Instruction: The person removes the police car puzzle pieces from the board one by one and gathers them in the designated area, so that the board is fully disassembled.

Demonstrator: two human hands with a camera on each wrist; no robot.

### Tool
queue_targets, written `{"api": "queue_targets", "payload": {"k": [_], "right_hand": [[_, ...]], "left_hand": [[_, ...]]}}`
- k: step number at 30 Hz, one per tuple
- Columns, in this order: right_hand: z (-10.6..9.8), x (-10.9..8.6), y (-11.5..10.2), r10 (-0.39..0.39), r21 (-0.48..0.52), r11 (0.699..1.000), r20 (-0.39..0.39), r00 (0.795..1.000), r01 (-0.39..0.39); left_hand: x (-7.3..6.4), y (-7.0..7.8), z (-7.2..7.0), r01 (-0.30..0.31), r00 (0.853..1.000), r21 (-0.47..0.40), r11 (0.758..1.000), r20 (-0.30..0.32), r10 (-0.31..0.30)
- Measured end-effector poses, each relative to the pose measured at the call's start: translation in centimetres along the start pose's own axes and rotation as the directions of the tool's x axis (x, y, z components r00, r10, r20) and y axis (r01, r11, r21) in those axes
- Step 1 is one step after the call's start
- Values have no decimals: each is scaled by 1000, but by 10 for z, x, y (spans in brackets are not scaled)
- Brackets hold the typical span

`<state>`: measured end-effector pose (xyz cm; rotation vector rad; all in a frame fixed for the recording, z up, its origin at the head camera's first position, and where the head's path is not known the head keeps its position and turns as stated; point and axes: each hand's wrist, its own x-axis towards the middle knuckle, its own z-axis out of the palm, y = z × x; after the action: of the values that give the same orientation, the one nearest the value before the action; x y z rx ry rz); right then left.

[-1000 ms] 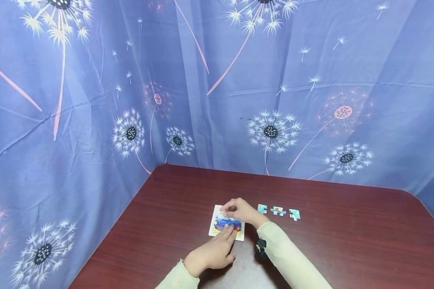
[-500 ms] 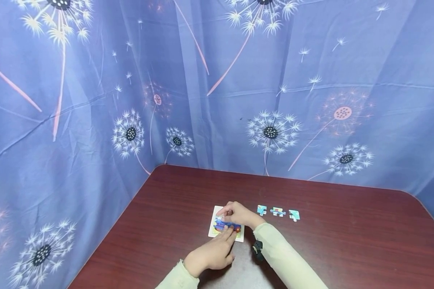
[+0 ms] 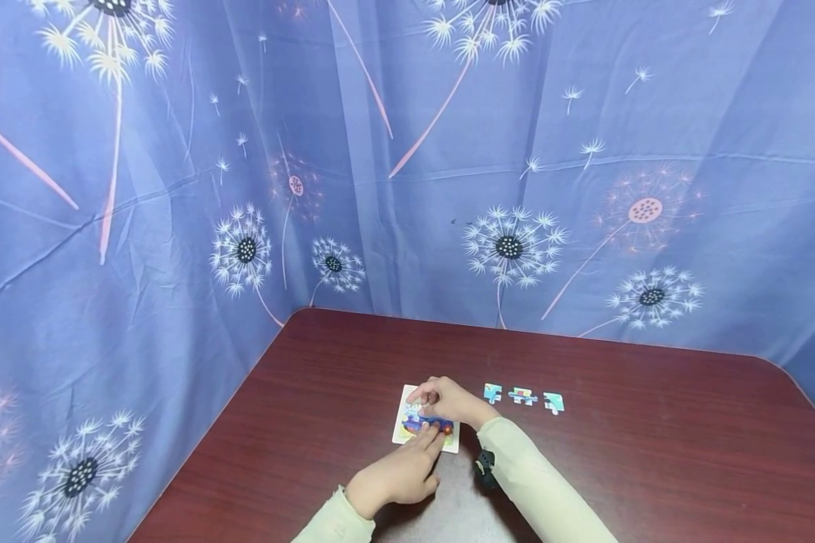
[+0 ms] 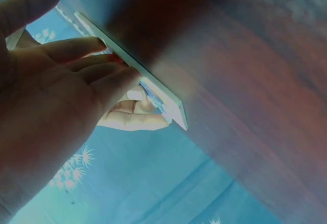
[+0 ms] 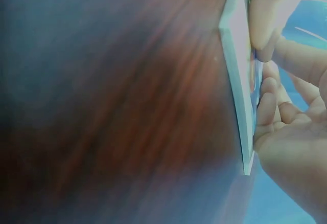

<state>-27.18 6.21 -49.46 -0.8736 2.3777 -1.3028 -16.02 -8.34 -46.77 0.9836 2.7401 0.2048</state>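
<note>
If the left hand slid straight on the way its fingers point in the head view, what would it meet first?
Most likely the right hand: the left hand points toward it across the puzzle board. Any height gap between the hands is unclear, so it might pass underneath.

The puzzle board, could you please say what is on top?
On the board, a blue vehicle picture partly shows. The left hand touches its near part; the right hand is over its far part; what they cover is hidden.

Right grip [image 3: 450, 400] shifted slightly left across board [image 3: 400, 424].
</note>
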Motion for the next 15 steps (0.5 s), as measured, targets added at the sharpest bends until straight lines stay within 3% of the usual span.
{"api": "queue_targets", "payload": {"k": [8,15], "right_hand": [[2,0,1,25,27,999,1,1000,-25],[1,0,1,1,16,1000,-7,1000,-1]], "left_hand": [[0,0,1,5,1000,-13,1000,-2,-5],[0,-1,-1,3,1000,10,1000,-3,-3]]}}
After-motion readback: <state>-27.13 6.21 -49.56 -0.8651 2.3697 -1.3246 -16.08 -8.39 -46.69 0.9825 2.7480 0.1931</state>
